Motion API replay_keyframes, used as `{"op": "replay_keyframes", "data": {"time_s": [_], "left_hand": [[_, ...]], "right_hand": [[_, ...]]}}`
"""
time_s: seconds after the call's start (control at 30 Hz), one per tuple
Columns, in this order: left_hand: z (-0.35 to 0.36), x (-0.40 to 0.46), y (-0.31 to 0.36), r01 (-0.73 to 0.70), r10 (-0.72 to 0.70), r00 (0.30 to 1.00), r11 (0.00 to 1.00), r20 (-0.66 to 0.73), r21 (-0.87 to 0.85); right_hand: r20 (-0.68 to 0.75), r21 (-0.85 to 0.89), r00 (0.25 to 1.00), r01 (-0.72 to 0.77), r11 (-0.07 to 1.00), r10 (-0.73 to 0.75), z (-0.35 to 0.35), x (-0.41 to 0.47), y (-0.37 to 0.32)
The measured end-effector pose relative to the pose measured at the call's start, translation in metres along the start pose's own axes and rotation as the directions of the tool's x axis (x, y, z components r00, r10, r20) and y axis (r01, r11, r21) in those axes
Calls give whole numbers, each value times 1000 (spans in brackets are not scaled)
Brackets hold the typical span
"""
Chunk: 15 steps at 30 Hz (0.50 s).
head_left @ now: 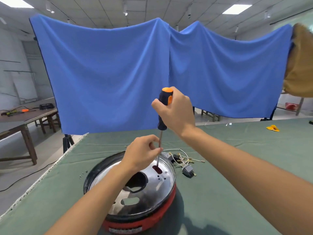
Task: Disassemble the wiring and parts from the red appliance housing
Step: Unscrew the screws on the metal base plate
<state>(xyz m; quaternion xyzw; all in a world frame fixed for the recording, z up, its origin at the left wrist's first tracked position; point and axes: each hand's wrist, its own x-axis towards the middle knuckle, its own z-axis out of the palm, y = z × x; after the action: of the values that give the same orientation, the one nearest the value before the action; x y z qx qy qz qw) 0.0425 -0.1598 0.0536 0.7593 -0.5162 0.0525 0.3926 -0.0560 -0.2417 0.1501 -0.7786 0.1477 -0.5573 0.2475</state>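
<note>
Green cloth covers a table (pixel 220 167) backed by a hanging blue sheet (pixel 118 73). On the cloth sits the red housing (pixel 144 223), its shiny metal plate (pixel 162 180) facing up. The right hand (pixel 176 109) is wrapped around a screwdriver (pixel 164 107) handle, holding it upright above the housing. The left hand (pixel 142 153) pinches the shaft with its fingertips, guiding the tip into a slot (pixel 157 169) at the plate's far side. Just beyond the housing lie loose wires (pixel 184 160) and a grey switch (pixel 188 172); 2 or so small screws (pixel 83 173) rest to its left. To do this well, probably keep the shaft vertical, seat the tip fully, then press down while turning.
</note>
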Motion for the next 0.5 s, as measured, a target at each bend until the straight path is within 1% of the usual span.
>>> {"op": "replay_keyframes", "data": {"time_s": [0.03, 0.07, 0.13, 0.17, 0.23, 0.3, 0.37, 0.43, 0.5], "left_hand": [[0, 1, 0, 11, -14, 998, 999, 61, 42], [1, 2, 0, 28, -33, 993, 999, 113, 41], [4, 4, -3, 93, -86, 982, 995, 166, -31], [8, 4, -5, 121, -111, 975, 992, 194, -40], [16, 4, -10, 180, -170, 943, 984, 287, -6], [23, 3, -16, 288, -249, 897, 956, 365, -56], [25, 2, -22, 368, -294, 880, 919, 373, -143], [26, 1, -28, 394, -305, 880, 896, 364, -203], [29, 0, -29, 386, -295, 883, 899, 365, -207]], "right_hand": [[-4, -15, 1000, 22, 1000, -22, -2, 2, 1], [0, -31, 999, 40, 999, -40, -3, 4, 1], [8, -47, 998, 55, 997, -54, -8, 7, 2], [9, -49, 999, 52, 997, -52, -10, 8, 4], [14, -48, 999, 37, 998, -36, -12, 9, 7], [28, -41, 999, 21, 999, -20, -13, 8, 9], [21, -19, 1000, -4, 1000, 4, -13, 8, 9], [2, 10, 999, -32, 999, 32, -13, 9, 9], [-5, 16, 999, -54, 998, 55, -12, 9, 11]]}}
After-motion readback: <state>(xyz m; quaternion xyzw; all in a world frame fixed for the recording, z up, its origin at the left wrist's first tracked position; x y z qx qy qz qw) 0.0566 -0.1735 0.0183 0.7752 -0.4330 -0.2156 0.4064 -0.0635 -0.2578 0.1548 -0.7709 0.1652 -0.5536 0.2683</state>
